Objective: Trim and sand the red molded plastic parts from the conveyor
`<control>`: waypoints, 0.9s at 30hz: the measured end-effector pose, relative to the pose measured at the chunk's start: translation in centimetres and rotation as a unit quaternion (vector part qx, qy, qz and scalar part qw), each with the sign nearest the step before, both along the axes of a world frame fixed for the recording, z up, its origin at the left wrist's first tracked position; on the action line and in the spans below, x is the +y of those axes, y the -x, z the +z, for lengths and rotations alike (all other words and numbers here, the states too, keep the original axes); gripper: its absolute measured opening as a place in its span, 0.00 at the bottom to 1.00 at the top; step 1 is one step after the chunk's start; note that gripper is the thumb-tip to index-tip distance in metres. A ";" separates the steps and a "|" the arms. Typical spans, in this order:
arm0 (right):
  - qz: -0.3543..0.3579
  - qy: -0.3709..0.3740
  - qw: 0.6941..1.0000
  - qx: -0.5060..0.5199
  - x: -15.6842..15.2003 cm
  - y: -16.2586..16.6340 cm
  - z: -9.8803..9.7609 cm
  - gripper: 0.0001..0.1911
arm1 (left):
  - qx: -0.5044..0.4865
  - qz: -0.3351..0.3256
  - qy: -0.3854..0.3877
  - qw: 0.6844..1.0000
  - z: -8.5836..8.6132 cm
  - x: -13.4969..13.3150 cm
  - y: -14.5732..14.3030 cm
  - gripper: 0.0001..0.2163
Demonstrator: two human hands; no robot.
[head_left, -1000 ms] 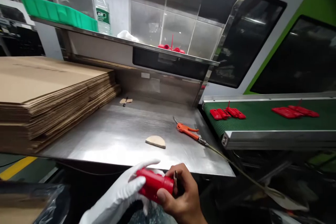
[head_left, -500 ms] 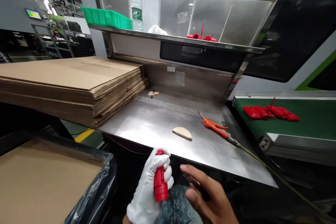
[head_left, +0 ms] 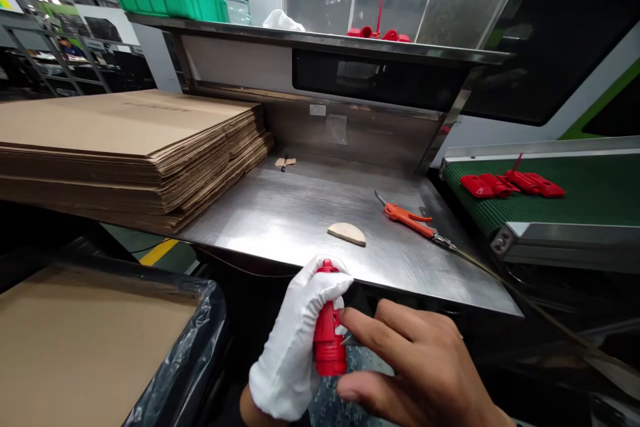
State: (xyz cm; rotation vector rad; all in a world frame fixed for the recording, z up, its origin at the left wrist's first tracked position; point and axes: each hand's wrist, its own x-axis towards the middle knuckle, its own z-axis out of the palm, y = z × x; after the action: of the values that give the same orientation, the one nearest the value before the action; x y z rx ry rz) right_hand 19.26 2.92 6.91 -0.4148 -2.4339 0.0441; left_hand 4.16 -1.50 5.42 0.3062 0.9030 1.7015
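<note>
Btm ctr: L hand (head_left: 315, 297), wrinkled white glove (head_left: 281, 373), clenched rnd red plastic tube (head_left: 330, 341); nub above fist, ringed end below. Bare R hand (head_left: 417, 357), fingertip nr tube; grip part-hidden, can't tell.

Glare whitens the metal table (head_left: 300, 203) (deep shadow lies below).

metal bench (head_left: 280, 203) | shelf (head_left: 450, 52) above | green floor (head_left: 129, 240), yellow stripe (head_left: 159, 253)

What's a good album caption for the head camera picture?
Gloved left hand holds a red part, bare right hand close beside it.
</note>
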 end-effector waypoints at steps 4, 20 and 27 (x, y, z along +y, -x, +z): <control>-0.033 -0.063 0.997 0.018 -0.2 0.3 0.5 0.27 | 0.011 -0.005 -0.008 1.000 0.7 0.3 -0.1 0.10; -0.072 -0.139 0.987 0.027 -0.2 -0.1 0.3 0.28 | 0.023 -0.004 -0.062 0.998 2.3 0.9 -0.1 0.05; -0.087 -0.178 0.980 0.007 -0.3 -0.3 -0.2 0.28 | 0.059 0.003 -0.053 0.997 1.7 0.9 0.0 0.06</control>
State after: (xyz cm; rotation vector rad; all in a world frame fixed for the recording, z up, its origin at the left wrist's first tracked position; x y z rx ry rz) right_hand 19.52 2.64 6.71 -0.4579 -2.3187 -0.4564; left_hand 4.13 -0.61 7.15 0.4791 0.9018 1.7546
